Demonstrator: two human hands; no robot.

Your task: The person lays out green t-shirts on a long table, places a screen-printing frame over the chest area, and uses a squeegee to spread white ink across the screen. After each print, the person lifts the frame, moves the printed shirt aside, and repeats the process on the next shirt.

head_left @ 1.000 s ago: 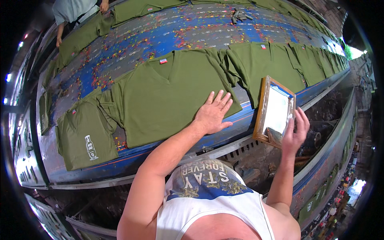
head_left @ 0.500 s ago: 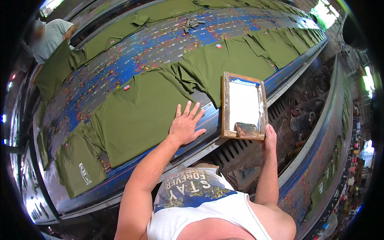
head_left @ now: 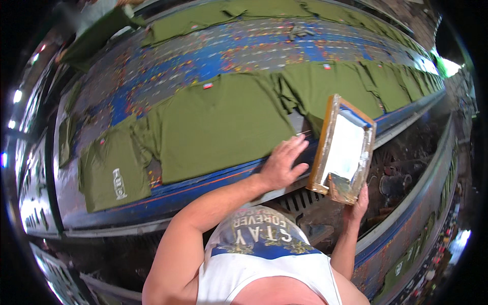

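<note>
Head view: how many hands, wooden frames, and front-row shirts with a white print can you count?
Hands: 2, the left hand and the right hand
Frame: 1
Printed shirt: 1
Total: 4

Long printing table with olive-green T-shirts laid flat in rows

The long table has a blue top speckled with paint of many colours. Olive-green T-shirts lie flat along its near edge: a plain shirt in the middle, a printed shirt with a small white design to its left, another plain shirt to the right, overlapping at the sleeves. A far row of shirts lines the opposite edge.
</note>
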